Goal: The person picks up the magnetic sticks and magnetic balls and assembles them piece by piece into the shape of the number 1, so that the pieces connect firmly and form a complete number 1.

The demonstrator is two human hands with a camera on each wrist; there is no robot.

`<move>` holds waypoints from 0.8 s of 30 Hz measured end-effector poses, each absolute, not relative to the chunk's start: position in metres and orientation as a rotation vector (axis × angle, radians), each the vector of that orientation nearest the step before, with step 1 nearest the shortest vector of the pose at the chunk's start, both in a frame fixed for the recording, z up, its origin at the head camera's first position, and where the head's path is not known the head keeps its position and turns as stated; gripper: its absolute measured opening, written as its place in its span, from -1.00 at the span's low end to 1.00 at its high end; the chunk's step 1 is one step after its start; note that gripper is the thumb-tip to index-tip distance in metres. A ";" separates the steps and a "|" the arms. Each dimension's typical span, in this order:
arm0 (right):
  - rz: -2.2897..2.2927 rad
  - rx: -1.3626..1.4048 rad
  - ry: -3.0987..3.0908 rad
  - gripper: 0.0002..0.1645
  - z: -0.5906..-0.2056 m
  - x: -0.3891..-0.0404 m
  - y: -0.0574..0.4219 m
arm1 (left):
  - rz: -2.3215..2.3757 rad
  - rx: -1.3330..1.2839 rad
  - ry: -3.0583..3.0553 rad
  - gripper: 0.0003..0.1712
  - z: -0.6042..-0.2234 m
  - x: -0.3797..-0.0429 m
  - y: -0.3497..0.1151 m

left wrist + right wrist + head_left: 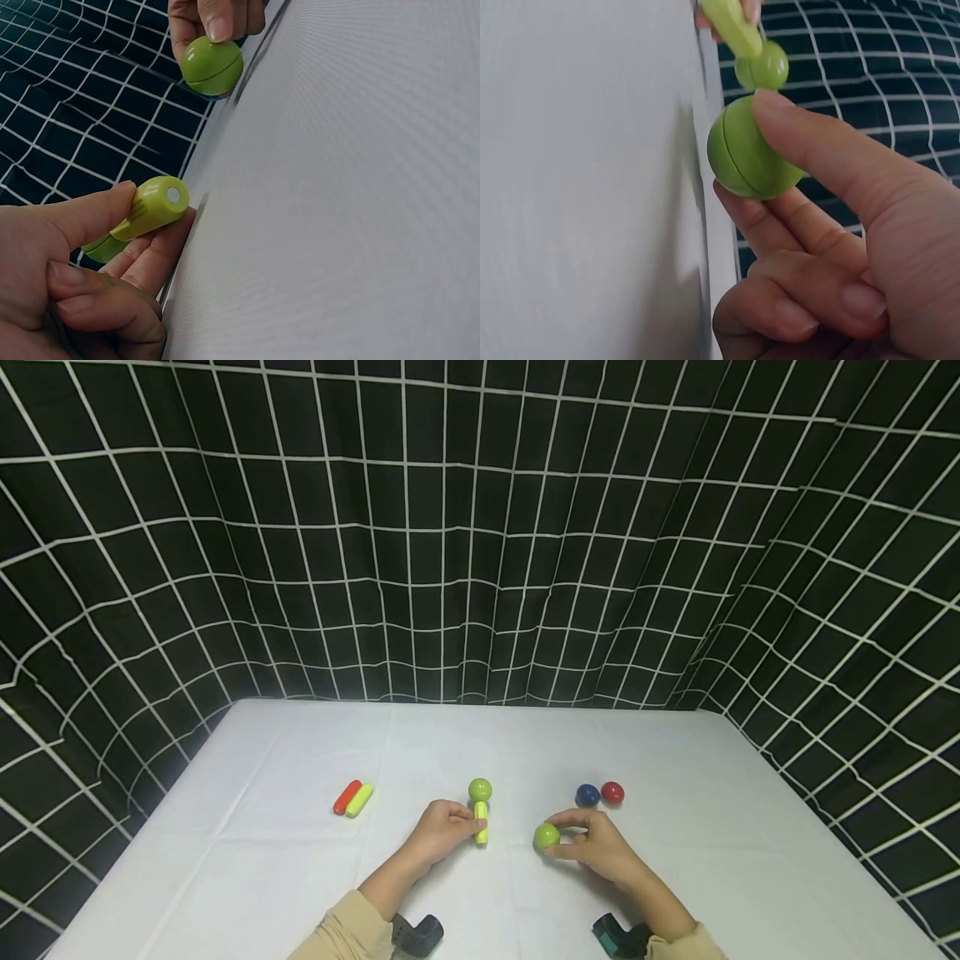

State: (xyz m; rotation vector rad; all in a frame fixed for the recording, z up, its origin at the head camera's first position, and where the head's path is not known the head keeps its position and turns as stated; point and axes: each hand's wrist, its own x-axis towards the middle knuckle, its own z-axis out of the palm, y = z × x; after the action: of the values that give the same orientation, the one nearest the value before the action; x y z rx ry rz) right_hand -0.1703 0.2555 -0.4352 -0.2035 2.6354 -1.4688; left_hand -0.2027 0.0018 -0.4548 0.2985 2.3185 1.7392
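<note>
Between thumb and fingers, my left hand (444,833) pinches a yellow-green rod (481,823). The rod's near end carries a small silvery disc, seen in the left wrist view. At its far end is a green ball (480,790), right against the rod in the head view. My right hand (594,843) pinches a second green ball (547,836), thumb on one side and fingertips on the other. A seam line runs around this ball (742,150) in the right wrist view.
A blue ball (587,796) and a red ball (612,793) lie side by side beyond my right hand. At the left, a red rod (347,797) lies beside another yellow-green rod (359,800). The white table (300,743) ends at a black curtain with white grid lines (450,560).
</note>
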 end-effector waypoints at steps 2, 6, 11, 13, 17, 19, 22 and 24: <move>-1.453 -0.208 2.637 -0.43 -0.436 -0.170 0.250 | 1.736 0.292 2.318 -0.68 -0.454 -0.202 0.002; -1.433 -0.219 2.634 -0.44 -0.438 -0.169 0.241 | 1.734 0.293 2.320 -0.68 -0.454 -0.202 0.002; -1.447 -0.276 2.614 -0.46 -0.441 -0.169 0.232 | 1.729 0.292 2.321 -0.67 -0.454 -0.203 0.002; -1.445 -0.294 2.602 -0.47 -0.441 -0.168 0.228 | 1.723 0.293 2.324 -0.67 -0.454 -0.203 0.002; -1.436 -0.314 2.586 -0.47 -0.440 -0.168 0.220 | 1.717 0.291 2.325 -0.68 -0.455 -0.204 0.002; -1.431 -0.323 2.582 -0.46 -0.440 -0.168 0.216 | 1.717 0.298 2.327 -0.69 -0.455 -0.204 0.001; -1.442 -0.323 2.566 -0.47 -0.440 -0.168 0.211 | 1.713 0.294 2.328 -0.70 -0.454 -0.205 0.001; -1.451 -0.326 2.556 -0.47 -0.440 -0.167 0.208 | 1.709 0.294 2.330 -0.69 -0.455 -0.205 0.001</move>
State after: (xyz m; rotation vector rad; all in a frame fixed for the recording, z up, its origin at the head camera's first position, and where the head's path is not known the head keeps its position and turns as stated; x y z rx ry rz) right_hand -0.1673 0.2079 -0.4399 -0.3259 2.5563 -1.4509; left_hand -0.2052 0.0015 -0.4546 0.2942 2.3303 1.7094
